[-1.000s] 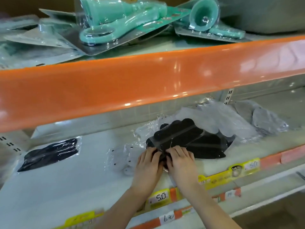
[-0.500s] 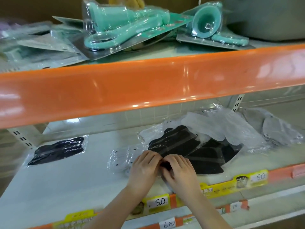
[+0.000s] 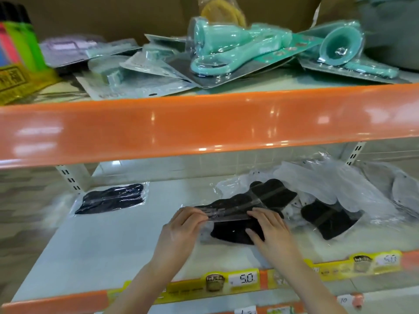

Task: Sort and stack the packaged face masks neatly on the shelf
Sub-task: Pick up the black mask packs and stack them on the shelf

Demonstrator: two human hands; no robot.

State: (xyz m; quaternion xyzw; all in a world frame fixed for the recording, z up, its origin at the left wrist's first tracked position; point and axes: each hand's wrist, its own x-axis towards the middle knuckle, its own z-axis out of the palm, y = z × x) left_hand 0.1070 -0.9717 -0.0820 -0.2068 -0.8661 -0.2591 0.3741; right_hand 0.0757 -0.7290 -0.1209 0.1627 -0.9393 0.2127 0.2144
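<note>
My left hand (image 3: 181, 225) and right hand (image 3: 271, 227) pinch the near edge of a clear-wrapped black face mask packet (image 3: 229, 210), fingers curled, above the white shelf (image 3: 102, 245).

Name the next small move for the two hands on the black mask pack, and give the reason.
Probably carry the black mask pack left onto the lone pack. The left hand and right hand pinch its near edge, and it overlaps the jumbled pile.

place: shop | evidence: orange-edged shelving (image 3: 204, 123); handwritten price tag (image 3: 243, 279); blister-packed goods (image 3: 226, 57)
</note>
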